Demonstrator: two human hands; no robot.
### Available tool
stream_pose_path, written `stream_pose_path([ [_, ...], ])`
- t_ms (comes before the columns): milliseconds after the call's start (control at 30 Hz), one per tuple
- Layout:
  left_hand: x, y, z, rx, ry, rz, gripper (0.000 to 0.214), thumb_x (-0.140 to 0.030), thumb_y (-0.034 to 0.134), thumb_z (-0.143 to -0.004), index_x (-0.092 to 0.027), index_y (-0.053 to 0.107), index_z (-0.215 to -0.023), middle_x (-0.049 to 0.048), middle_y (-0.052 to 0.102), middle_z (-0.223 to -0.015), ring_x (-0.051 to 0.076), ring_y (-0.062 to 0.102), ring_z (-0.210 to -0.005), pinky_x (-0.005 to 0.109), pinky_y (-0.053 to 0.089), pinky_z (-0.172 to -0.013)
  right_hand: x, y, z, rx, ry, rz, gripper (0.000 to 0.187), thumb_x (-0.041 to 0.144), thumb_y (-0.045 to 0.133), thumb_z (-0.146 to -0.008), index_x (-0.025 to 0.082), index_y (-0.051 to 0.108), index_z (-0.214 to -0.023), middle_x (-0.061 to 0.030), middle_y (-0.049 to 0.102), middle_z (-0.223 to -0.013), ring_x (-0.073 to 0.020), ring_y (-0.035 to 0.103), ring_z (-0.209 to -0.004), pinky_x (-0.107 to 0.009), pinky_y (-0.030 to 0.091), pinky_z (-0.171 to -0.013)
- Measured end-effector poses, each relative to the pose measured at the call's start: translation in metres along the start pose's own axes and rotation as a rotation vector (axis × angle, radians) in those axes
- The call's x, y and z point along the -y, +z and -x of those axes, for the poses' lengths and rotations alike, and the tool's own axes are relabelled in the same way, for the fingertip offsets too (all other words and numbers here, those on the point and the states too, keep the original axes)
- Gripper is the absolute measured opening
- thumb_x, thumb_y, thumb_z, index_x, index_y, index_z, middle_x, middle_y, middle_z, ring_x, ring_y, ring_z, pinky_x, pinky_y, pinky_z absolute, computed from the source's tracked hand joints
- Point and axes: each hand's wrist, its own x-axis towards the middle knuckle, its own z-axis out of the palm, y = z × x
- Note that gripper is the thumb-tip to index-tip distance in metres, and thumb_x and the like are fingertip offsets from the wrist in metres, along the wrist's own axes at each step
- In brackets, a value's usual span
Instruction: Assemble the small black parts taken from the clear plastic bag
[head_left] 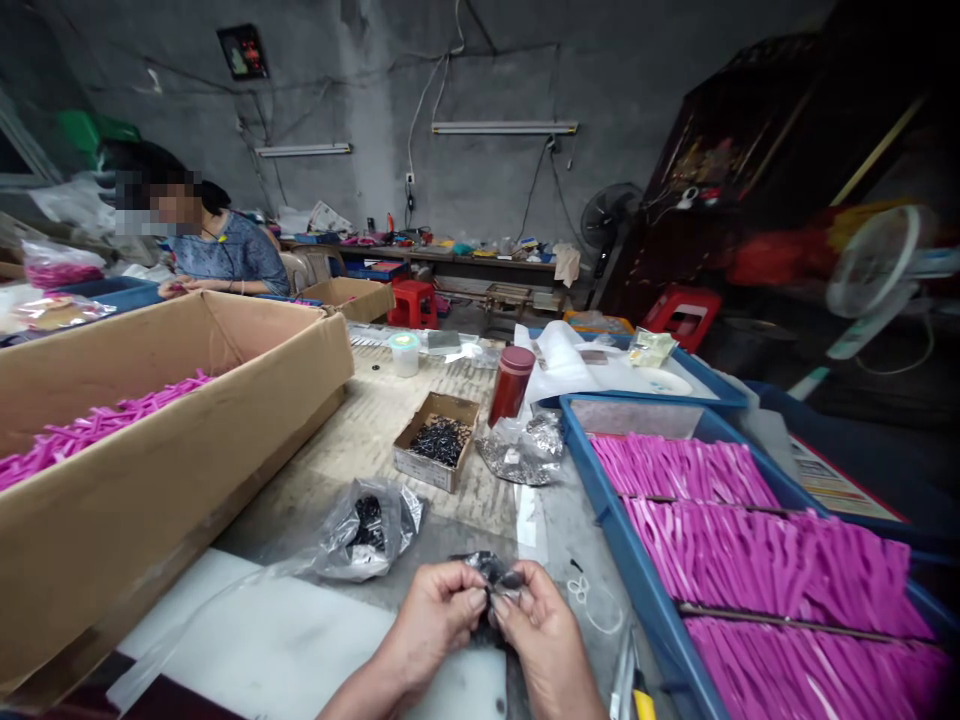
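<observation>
My left hand [439, 612] and my right hand [541, 628] meet near the table's front edge. Both pinch a small crumpled plastic bag of black parts [491, 572] between fingertips, fingers curled and closed. Just left of my hands lies another clear plastic bag with black parts [365, 525]. A small cardboard box of black parts [439, 440] sits further back on the table.
A blue tray [637, 570] holding rows of magenta plastic pieces [757, 560] lies at right. A big cardboard box [172, 470] with pink pieces stands at left. A dark red bottle [511, 384], a white cup [405, 353] and a silvery bag [523, 450] sit behind. Another person [217, 250] works at far left.
</observation>
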Motion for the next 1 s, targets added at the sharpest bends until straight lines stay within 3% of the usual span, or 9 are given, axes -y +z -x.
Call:
stream_pose_path([
  [300,0.001,-0.001,-0.003,-0.024,0.028,-0.061,0.027,-0.036,0.06,-0.056,-0.012,0.046,-0.055,-0.0089,0.033,-0.039,0.001,0.022,-0.033,0.016,0.014,-0.034,-0.002,0.002,-0.002,-0.005,-0.021,0.012,0.019,0.023,0.062,-0.06,0.019,0.047,-0.071,0.0033,0.058,-0.058,-0.0117,0.053,-0.055,-0.02,0.04,-0.052],
  [467,-0.005,-0.002,-0.002,-0.033,0.03,-0.09,0.027,-0.036,0.058,-0.057,-0.012,0.046,-0.056,-0.0087,0.033,-0.039,0.001,0.022,-0.033,0.015,0.014,-0.034,-0.004,0.001,-0.003,-0.058,-0.009,0.02,0.024,0.027,0.064,-0.058,0.019,0.048,-0.074,0.0068,0.052,-0.049,-0.0084,0.047,-0.043,-0.018,0.038,-0.044],
  [567,-0.021,-0.009,-0.008,-0.147,0.068,-0.18,0.024,-0.035,0.055,-0.059,-0.012,0.047,-0.06,-0.0081,0.034,-0.04,0.002,0.023,-0.033,0.014,0.015,-0.033,-0.005,0.001,-0.002,-0.146,-0.024,0.044,0.029,0.032,0.065,-0.057,0.018,0.05,-0.076,0.009,0.045,-0.042,-0.0077,0.042,-0.037,-0.018,0.035,-0.04],
  [700,-0.055,-0.025,-0.037,-0.423,0.287,-0.502,0.019,-0.03,0.046,-0.065,-0.011,0.049,-0.063,-0.0076,0.035,-0.04,0.003,0.028,-0.032,0.015,0.022,-0.032,-0.007,0.003,-0.001,-0.214,-0.034,0.065,0.03,0.037,0.066,-0.053,0.017,0.053,-0.071,0.0091,0.04,-0.039,-0.0084,0.039,-0.036,-0.019,0.035,-0.04],
  [867,-0.091,-0.042,-0.08,-0.528,0.4,-0.703,0.019,-0.021,0.045,-0.065,-0.01,0.056,-0.076,-0.0022,0.05,-0.048,0.009,0.044,-0.042,0.019,0.034,-0.042,-0.018,-0.002,0.0,-0.203,-0.021,0.101,0.031,0.04,0.065,-0.052,0.017,0.053,-0.069,0.0078,0.043,-0.039,-0.0104,0.044,-0.04,-0.02,0.036,-0.042],
  [1000,-0.103,-0.052,-0.063,-0.548,0.471,-0.929,0.021,-0.02,0.045,-0.066,-0.016,0.059,-0.081,0.0021,0.061,-0.076,0.015,0.052,-0.074,0.022,0.037,-0.065,-0.024,-0.015,0.003,-0.185,-0.062,0.267,0.032,0.045,0.059,-0.057,0.017,0.055,-0.073,0.0028,0.054,-0.045,-0.0136,0.05,-0.046,-0.022,0.039,-0.045],
])
